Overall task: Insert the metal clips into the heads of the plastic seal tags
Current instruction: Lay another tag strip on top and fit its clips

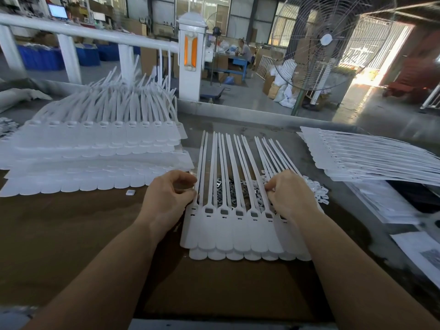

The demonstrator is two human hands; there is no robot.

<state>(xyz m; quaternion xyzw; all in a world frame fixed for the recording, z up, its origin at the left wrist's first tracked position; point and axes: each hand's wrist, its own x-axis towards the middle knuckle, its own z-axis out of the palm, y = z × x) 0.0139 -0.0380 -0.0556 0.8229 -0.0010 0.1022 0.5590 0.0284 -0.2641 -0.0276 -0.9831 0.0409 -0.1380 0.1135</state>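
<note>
Clips [226, 186] lie just beyond the tag heads [239, 212], between both hands; left hand [170, 196] and right hand [289, 194] pinch the tag straps [234, 160] with curled fingers.

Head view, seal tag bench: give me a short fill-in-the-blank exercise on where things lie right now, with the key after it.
1. The sheet of seal tags being worked on lies between the left hand and the ____ hand.
2. The loose metal clips lie ____ the straps of that sheet.
3. The tallest stack of tag sheets stands to the ____ of the left hand.
4. A single small white piece lies on the brown ____.

Missing words: right; under; left; table
</note>
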